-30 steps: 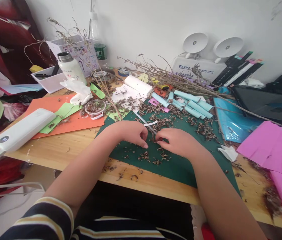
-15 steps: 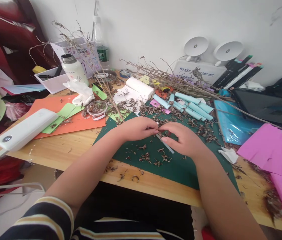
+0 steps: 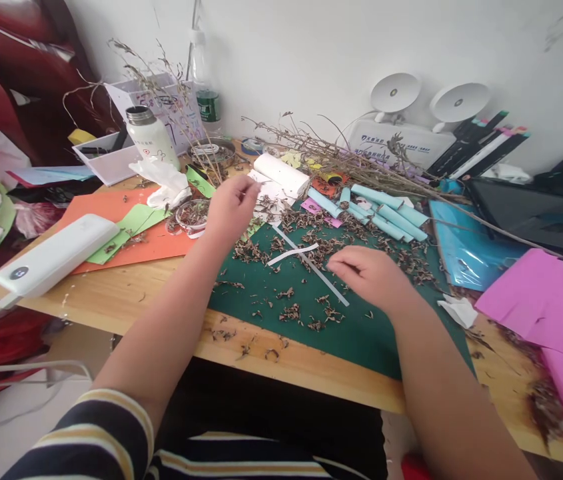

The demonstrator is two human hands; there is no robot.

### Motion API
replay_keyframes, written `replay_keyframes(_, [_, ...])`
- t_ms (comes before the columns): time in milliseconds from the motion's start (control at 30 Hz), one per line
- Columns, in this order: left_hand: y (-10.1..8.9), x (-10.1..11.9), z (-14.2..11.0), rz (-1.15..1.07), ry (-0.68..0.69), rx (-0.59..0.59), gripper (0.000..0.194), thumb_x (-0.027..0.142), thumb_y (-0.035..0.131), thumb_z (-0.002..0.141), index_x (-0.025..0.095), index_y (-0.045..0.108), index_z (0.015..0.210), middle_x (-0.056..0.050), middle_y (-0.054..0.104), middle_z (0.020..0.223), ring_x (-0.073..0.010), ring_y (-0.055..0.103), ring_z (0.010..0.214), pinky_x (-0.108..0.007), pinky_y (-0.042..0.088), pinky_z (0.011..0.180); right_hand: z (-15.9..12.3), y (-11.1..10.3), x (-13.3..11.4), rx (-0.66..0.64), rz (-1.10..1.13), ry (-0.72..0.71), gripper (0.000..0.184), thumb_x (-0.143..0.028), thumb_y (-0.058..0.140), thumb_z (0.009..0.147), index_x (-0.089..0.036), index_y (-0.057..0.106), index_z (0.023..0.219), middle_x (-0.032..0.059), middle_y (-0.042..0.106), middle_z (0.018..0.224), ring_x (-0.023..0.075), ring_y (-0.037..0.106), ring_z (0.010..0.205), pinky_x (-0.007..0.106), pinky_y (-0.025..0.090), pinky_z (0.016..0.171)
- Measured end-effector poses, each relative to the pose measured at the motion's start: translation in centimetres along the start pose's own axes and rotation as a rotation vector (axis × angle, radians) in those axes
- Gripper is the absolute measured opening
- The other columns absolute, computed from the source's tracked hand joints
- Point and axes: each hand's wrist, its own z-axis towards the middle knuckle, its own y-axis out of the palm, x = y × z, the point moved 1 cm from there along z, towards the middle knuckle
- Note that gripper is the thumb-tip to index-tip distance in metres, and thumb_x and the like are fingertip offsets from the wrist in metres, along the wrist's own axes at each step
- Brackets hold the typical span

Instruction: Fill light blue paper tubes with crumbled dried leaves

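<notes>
My left hand (image 3: 232, 205) is raised over the left back of the green sheet (image 3: 281, 340), beside the thin dry stalks and the white paper (image 3: 274, 190). Its thumb and fingers are pinched; whatever is between them is too small to make out. Lower on the right, my right hand (image 3: 368, 275) hovers over the green sheet with its fingertips drawn together, their contents hidden. Between the hands a narrow pale strip (image 3: 328, 285) and a shorter white strip (image 3: 287, 255) lie crossed. Dried curled leaves (image 3: 291, 313) are scattered around them.
Pale blue paper rolls (image 3: 396, 223) are piled behind my right hand, below a bundle of dry branches (image 3: 321, 143). A white power bank (image 3: 58, 253) and an open bottle (image 3: 150, 139) stand at left. Pink paper (image 3: 526, 287) covers the right edge.
My hands met over the strips, then parted. The left one moved up and back toward the stalks; the right one drew slightly right. The pale strip shifted toward the front right.
</notes>
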Motion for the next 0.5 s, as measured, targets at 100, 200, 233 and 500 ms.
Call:
replay_keyframes(100, [-0.2,-2.0,0.5,0.138,-0.129,0.066,0.012,0.023,0.044,0.077,0.017,0.053,0.074,-0.004,0.055,0.073,-0.0161,0.05,0.07,-0.028,0.039,0.064,0.6,1.6,-2.1,-0.131,-0.009,-0.179,0.024,-0.025,0.039,0.083,-0.022,0.062,0.089,0.003,0.061,0.084,0.0139,0.055,0.073,0.024,0.04,0.059])
replay_keyframes(200, [-0.2,-3.1,0.6,0.241,-0.237,0.004,0.017,0.019,0.045,0.075,0.019,0.056,0.088,-0.007,0.058,0.087,-0.0207,0.052,0.082,-0.033,0.041,0.071,0.9,2.2,-2.6,-0.165,-0.05,-0.21,0.027,-0.025,0.039,0.083,-0.024,0.059,0.102,0.0038,0.061,0.089,0.0155,0.055,0.076,0.026,0.041,0.058])
replay_keyframes(233, [-0.3,-3.2,0.6,0.267,-0.26,-0.033,0.02,0.017,0.045,0.075,0.019,0.056,0.092,-0.007,0.058,0.09,-0.0218,0.052,0.083,-0.035,0.042,0.071,0.9,2.1,-2.2,-0.13,-0.053,-0.143,0.027,-0.026,0.039,0.083,-0.024,0.059,0.101,0.0036,0.061,0.091,0.0155,0.055,0.076,0.025,0.041,0.057])
replay_keyframes(500, [0.1,-0.4,-0.2,0.264,0.011,-0.062,0.024,0.028,0.042,0.08,0.016,0.056,0.096,-0.009,0.053,0.102,-0.0187,0.053,0.084,-0.03,0.043,0.07,1.0,1.2,3.2,0.012,-0.289,0.336,0.031,-0.027,0.04,0.081,-0.021,0.056,0.107,0.0081,0.058,0.093,0.0194,0.055,0.073,0.029,0.041,0.053])
